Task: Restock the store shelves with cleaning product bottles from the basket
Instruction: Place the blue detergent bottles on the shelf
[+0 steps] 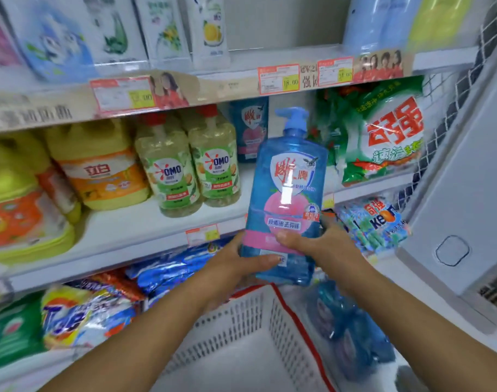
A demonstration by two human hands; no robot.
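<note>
A: What are the hands doing?

B: Both grip the lower part of a blue pump bottle [288, 193], held upright in front of the middle shelf [145, 222]. The left hand [236, 264] wraps its left side, thumb across the front; the right hand [323, 244] clasps the right side, thumb on the pink label.

A: What surrounds it?

B: Below the arms sits a white basket [241, 335] with a red rim. A matching blue bottle [248, 131] stands at the shelf's back, right of two OMO bottles [190, 165]. More blue bottles [351, 335] lie right of the basket.
</note>
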